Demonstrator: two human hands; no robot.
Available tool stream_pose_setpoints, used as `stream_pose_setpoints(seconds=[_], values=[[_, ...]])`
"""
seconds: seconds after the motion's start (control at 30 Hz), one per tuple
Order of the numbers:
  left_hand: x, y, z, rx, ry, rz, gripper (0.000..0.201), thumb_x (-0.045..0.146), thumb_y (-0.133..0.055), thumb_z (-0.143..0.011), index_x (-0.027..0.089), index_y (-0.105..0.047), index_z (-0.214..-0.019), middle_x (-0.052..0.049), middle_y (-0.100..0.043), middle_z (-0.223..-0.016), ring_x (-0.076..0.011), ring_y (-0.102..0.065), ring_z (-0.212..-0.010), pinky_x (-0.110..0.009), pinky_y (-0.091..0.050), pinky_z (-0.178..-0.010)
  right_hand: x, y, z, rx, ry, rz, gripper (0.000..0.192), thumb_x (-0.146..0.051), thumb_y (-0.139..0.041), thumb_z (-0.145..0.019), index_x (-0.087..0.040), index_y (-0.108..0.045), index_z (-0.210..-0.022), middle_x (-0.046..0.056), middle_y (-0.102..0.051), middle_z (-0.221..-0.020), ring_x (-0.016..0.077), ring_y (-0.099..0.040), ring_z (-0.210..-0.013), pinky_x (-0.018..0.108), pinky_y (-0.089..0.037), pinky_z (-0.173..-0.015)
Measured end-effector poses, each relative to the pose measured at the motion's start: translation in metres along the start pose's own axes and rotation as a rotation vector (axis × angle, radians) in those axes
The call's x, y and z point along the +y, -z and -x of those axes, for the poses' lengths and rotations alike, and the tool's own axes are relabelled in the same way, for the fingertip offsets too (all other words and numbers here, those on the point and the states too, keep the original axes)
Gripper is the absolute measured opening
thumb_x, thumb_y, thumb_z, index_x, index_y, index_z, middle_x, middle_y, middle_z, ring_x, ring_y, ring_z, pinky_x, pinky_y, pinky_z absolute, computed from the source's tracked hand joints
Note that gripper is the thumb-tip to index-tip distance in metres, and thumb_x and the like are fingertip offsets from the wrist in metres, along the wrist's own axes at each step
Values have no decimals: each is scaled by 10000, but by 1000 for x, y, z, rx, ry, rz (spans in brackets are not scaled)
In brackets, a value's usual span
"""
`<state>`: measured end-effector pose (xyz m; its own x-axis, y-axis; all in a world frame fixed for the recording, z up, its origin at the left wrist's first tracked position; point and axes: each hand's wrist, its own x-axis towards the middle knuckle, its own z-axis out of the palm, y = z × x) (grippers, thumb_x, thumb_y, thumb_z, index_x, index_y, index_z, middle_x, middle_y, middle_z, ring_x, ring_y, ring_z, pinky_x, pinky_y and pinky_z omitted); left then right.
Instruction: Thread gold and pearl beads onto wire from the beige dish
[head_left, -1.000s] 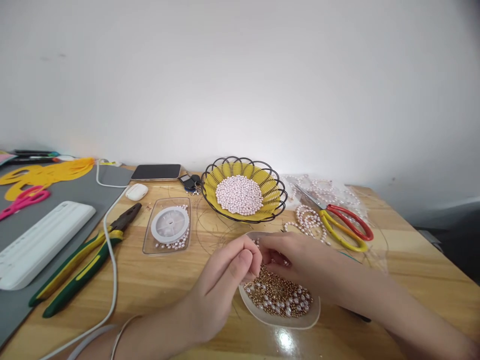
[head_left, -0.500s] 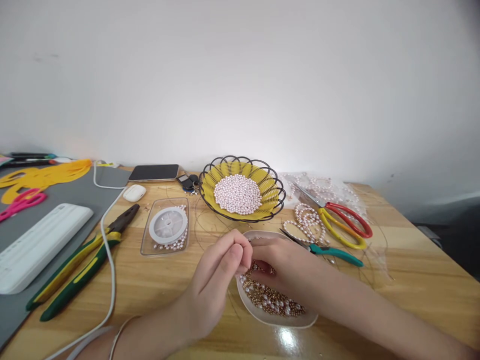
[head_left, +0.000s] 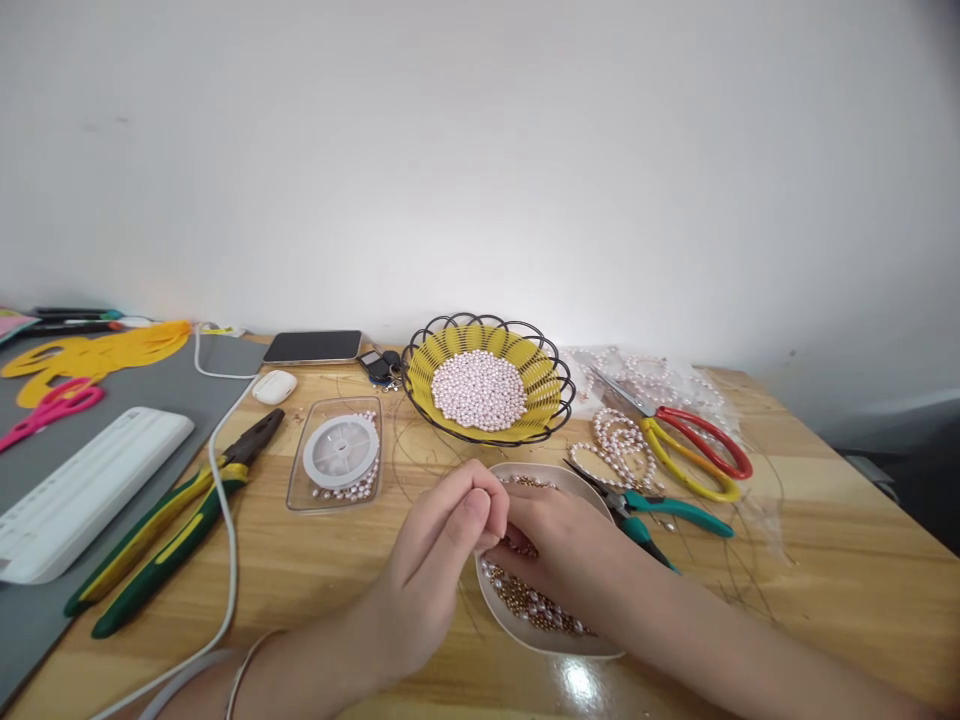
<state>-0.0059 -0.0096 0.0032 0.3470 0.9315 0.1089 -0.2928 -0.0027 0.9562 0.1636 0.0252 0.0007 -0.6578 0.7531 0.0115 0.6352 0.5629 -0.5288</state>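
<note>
Pinched closed, my left hand [head_left: 442,560] is at the left rim of a pale bowl [head_left: 517,635]; anything between its fingertips is too small or hidden to make out. My right hand [head_left: 555,540] reaches over the same bowl, its fingers bent and drawn together beside the left fingertips. What the right fingers hold, if anything, is hidden. Gold and pearly beads [head_left: 532,605] lie in the bowl, partly covered by the right hand. Just behind the hands stands a yellow basket [head_left: 540,380] with a black looped rim, holding pale pink beads [head_left: 480,390].
Left of the hands are a clear box [head_left: 296,490] with a thread spool [head_left: 341,450], large pliers [head_left: 180,530], a white cable [head_left: 231,540] and a phone [head_left: 313,346]. To the right lie teal-handled pliers [head_left: 679,510], red-and-yellow scissors [head_left: 697,450] and strung beads [head_left: 619,445].
My right hand has moved slightly lower and closer to my left fingertips, its fingers more closed. More of the teal-handled pliers shows. The whole view has shifted a little.
</note>
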Motion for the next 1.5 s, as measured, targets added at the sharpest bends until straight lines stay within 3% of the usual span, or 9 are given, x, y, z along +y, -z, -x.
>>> stream_pose_setpoints(seconds=[0.17, 0.27, 0.4, 0.53, 0.7, 0.9, 1.1, 1.27, 1.5], values=[[1, -1, 1, -7, 4, 3, 388, 479, -385, -1089, 212, -468, -819, 34, -314, -734, -170, -272, -684, -335, -226, -642, -1, -2, 1, -26, -3, 11, 262, 7, -604, -818, -191, -517, -670, -36, -532, -649, 121, -430, -557, 253, -305, -540], [1, -1, 1, -12, 3, 0, 391, 480, -384, -1089, 210, -468, -818, 34, -315, -734, -170, -278, -688, -334, -230, -646, -1, 5, 1, -89, -25, -32, 237, 1, -597, -815, -190, -543, -685, -18, -586, -680, 132, -480, -583, 261, -349, -557], [1, 0, 1, -12, -5, 5, 377, 457, -387, -1094, 207, -471, -825, 27, -350, -754, -169, -311, -714, -324, -254, -663, 0, 35, 4, -107, 24, -191, 202, -10, -577, -823, -203, -636, -824, -3, -653, -782, 152, -575, -694, 263, -439, -631], [2, 0, 1, -15, -10, -7, 383, 467, -393, -1091, 203, -479, -827, 23, -380, -766, -166, -331, -727, -314, -269, -671, 4, 69, 9, -192, -50, -403, 113, -140, -576, -904, -212, -627, -834, -13, -643, -767, 143, -611, -698, 252, -486, -624], [3, -2, -1, -34, -8, -3, 391, 475, -394, -1089, 203, -481, -823, 31, -369, -750, -159, -318, -700, -307, -264, -649, 12, 90, 12, -141, -48, -774, 91, -261, -671, -938, -208, -642, -869, 37, -731, -887, 180, -709, -875, 285, -565, -757], [3, -2, -1, -41, -1, -3, 386, 464, -398, -1090, 200, -476, -819, 33, -364, -744, -153, -312, -687, -302, -261, -636, 12, 92, 10, -104, -53, -993, 115, -228, -702, -951, -214, -653, -848, 29, -794, -899, 113, -740, -816, 185, -586, -722], [6, -3, -3, -61, 2, 2, 380, 453, -393, -1091, 196, -474, -822, 35, -355, -732, -150, -306, -677, -297, -259, -628, 7, 95, 7, -76, -85, -1010, 119, -242, -727, -943, -200, -683, -840, 28, -801, -865, 99, -745, -807, 147, -599, -723], [6, -3, -3, -136, 34, -24, 374, 444, -389, -1094, 190, -489, -839, 35, -365, -741, -142, -300, -662, -296, -258, -618, 1, 92, 6, -34, -59, -1080, 85, -213, -725, -948, -191, -710, -868, 24, -797, -880, 96, -750, -823, 138, -601, -730], [3, -4, -2, -181, 78, 14, 325, 397, -378, -1101, 182, -505, -893, 4, -423, -826, -152, -369, -760, -296, -315, -701, 0, 76, 5, -71, -12, -1233, 70, -161, -707, -961, -191, -691, -900, 13, -784, -910, 114, -770, -829, 174, -604, -764]])
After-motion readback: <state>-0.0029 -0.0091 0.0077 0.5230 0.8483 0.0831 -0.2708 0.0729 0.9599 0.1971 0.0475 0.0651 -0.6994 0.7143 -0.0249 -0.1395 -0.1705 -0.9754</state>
